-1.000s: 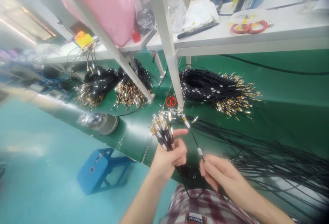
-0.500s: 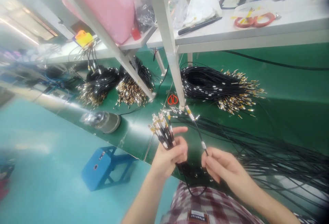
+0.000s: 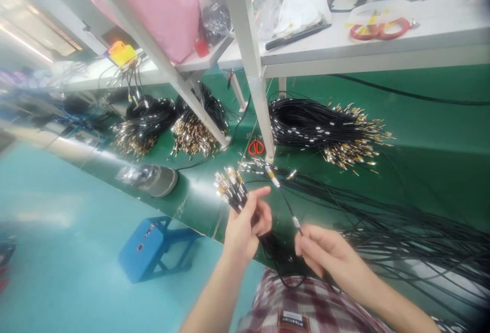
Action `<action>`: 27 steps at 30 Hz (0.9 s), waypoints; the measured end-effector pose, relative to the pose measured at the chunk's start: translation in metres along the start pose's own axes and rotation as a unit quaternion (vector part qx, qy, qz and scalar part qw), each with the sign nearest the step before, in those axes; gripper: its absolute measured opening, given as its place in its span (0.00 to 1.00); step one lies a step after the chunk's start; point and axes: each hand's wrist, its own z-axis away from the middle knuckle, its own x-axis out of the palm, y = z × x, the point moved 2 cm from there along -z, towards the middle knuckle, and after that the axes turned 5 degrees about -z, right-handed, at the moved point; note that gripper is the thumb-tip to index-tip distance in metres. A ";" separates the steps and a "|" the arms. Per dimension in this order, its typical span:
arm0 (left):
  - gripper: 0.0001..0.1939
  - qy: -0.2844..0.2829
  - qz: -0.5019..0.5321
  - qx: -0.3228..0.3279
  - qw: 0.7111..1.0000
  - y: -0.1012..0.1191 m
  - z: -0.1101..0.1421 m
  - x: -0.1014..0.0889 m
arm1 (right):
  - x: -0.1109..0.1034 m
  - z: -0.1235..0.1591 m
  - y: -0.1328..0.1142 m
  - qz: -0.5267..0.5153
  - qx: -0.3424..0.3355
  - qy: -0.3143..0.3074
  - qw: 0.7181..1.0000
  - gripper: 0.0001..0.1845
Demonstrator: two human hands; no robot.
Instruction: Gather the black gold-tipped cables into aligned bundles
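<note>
My left hand (image 3: 248,223) is wrapped round a bunch of black cables (image 3: 234,190), their silver-and-yellow connector ends fanned upward. Its index finger sticks out to the right. In a pinch, my right hand (image 3: 319,249) holds one black cable (image 3: 285,201) just below a silver sleeve; its connector tip points up and left, apart from the bunch. Below my hands a cable loop hangs down near the checked cloth on my lap. Many loose black cables (image 3: 406,236) lie across the green surface to the right of my right hand.
Bundled cables with metal ends (image 3: 317,129) lie under the white shelf (image 3: 360,60), and two more bundles are farther left. Red-handled scissors (image 3: 256,147) rest beside a shelf leg (image 3: 254,98). A grey cylindrical device (image 3: 156,180) stands left, above a blue stool (image 3: 147,249).
My left thumb has lifted and shifted up along the bunch, and the separate connector near the index finger has joined the others. My right hand moved slightly right, then back left, with its cable.
</note>
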 end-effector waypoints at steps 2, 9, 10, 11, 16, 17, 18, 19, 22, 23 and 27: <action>0.17 0.012 -0.002 0.001 1.000 0.000 -0.001 0.001 | 0.002 -0.001 0.004 0.000 0.011 -0.014 1.000 0.27; 0.18 0.002 -0.013 -0.001 1.000 0.000 0.000 0.008 | 0.011 -0.009 0.011 -0.020 0.018 -0.019 0.999 0.27; 0.18 0.000 -0.015 -0.002 1.000 0.000 0.001 0.009 | 0.012 -0.010 0.010 -0.025 0.014 -0.014 0.999 0.27; 0.18 -0.001 -0.016 -0.003 1.000 0.001 0.001 0.009 | 0.013 -0.012 0.009 -0.027 0.011 -0.010 1.000 0.26; 0.20 -0.005 -0.039 -0.028 0.999 0.002 0.004 0.009 | 0.024 -0.020 0.002 -0.019 0.011 -0.014 1.000 0.26; 0.20 -0.009 -0.047 -0.031 0.998 0.002 0.005 0.009 | 0.026 -0.021 0.001 -0.017 0.012 -0.014 1.000 0.26; 0.20 -0.012 -0.055 -0.034 0.998 0.002 0.005 0.009 | 0.027 -0.022 0.001 -0.015 0.013 -0.013 1.000 0.26; 0.19 -0.014 -0.062 -0.037 0.997 0.003 0.005 0.008 | 0.028 -0.023 0.000 -0.012 0.015 -0.011 1.000 0.26; 0.18 -0.010 -0.062 -0.046 0.997 0.004 0.005 0.005 | 0.027 -0.023 0.000 0.010 0.021 -0.014 1.000 0.25; 0.18 -0.007 -0.056 -0.046 0.997 0.004 0.005 0.004 | 0.024 -0.022 -0.001 0.029 0.019 -0.015 0.999 0.24; 0.17 0.010 -0.031 -0.037 0.999 0.005 0.003 0.000 | 0.013 -0.020 -0.009 0.187 -0.051 0.072 0.978 0.20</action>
